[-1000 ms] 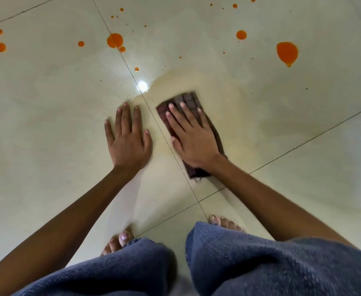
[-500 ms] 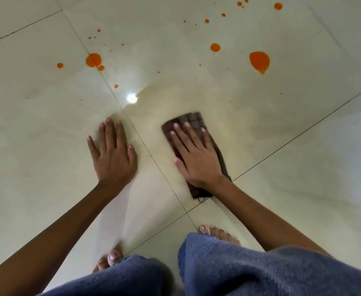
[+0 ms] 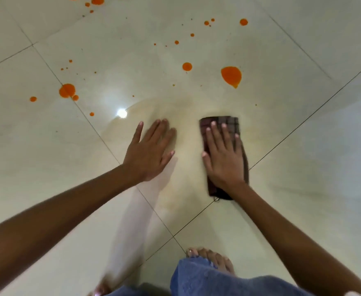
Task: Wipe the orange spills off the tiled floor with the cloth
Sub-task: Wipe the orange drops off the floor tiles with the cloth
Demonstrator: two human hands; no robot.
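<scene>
A dark brown checked cloth [image 3: 228,122], folded long, lies flat on the pale tiled floor [image 3: 303,189]. My right hand [image 3: 223,154] presses down on it with straight, spread fingers. My left hand [image 3: 151,150] lies flat on the bare tile just left of the cloth, fingers straight. A faint yellowish smear [image 3: 186,116] surrounds both hands. Beyond the cloth sits a large orange spill [image 3: 231,76], with a smaller round drop [image 3: 187,66] to its left. Another orange blot [image 3: 67,90] lies far left on a grout line, and several small drops are scattered further away.
My bare feet [image 3: 211,259] and blue trouser legs [image 3: 207,280] are at the bottom edge, close behind the hands. Dark grout lines cross the floor diagonally. A bright lamp reflection [image 3: 122,113] shines on the tile left of my left hand.
My left hand has shifted right, across the grout line and closer to the cloth. The view has swung, so more spills show ahead. My right hand stays pressed on the cloth.
</scene>
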